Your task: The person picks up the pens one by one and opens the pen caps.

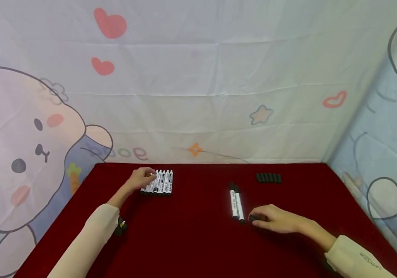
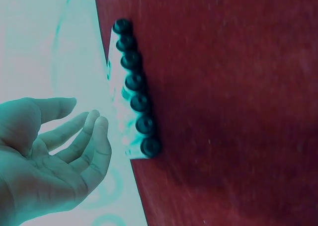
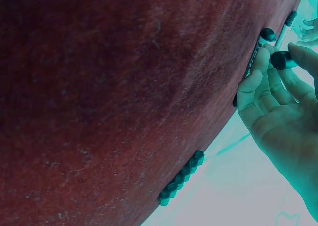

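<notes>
Several white markers [image 1: 164, 182] lie side by side in a row at the back left, black ends facing me. Over the left part of that row hovers my left hand [image 1: 142, 178]; in the left wrist view its fingers [image 2: 101, 136] are loosely bent, apart from the thumb, with nothing between them. My right hand [image 1: 276, 218] pinches a small black marker cap [image 3: 282, 60] between thumb and fingers, just above the cloth. Beside it, to the left, lie a white marker [image 1: 234, 204] and another white marker [image 1: 239, 206], close together, with black far ends.
A row of several black caps [image 1: 268, 178] lies at the back right. Dark red cloth [image 1: 191, 239] covers the table. Behind its back edge hangs a pale printed curtain [image 1: 219, 116], with another pale sheet [image 1: 386, 127] along the right side.
</notes>
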{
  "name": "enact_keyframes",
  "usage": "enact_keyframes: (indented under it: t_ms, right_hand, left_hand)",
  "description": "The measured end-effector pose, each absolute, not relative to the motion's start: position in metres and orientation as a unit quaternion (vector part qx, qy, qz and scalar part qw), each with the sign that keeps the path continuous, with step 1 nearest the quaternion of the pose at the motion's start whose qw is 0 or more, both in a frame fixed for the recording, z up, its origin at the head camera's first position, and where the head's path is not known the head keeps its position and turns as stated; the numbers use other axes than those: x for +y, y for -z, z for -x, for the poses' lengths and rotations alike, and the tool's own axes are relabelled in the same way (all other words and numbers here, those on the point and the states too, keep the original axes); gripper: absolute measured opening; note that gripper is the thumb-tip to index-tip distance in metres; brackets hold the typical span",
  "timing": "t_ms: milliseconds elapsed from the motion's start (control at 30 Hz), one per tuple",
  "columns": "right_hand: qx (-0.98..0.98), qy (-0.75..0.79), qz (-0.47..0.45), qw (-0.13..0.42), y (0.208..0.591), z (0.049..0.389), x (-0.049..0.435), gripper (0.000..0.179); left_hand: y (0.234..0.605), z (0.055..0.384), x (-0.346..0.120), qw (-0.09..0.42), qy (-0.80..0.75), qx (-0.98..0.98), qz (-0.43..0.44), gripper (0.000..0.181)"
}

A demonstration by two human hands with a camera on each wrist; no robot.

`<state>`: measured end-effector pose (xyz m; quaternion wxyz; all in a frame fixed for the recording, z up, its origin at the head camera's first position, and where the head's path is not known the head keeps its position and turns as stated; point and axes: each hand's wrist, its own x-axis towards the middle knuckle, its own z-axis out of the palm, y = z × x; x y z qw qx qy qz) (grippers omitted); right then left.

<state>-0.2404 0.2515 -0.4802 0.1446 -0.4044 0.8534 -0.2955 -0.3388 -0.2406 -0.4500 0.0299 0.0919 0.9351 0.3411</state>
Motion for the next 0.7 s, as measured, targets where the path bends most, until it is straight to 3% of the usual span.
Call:
enact_keyframes:
  t_ms: [433,700]
  right_hand:
    - [0.855,0.304,0.392,0.151,0.483,0.247,0.258,0.035]
    - [0.86,0.313,0.386,0.115,0.48,0.258,0.272,0.028]
  left_hand:
    - [0.449,0.321,-0.209,0.041,-0.355,0.922,-0.15,0.037]
    - [0.445,0.307,-0.174,0.073,-0.349,0.912,-0.203,0.036]
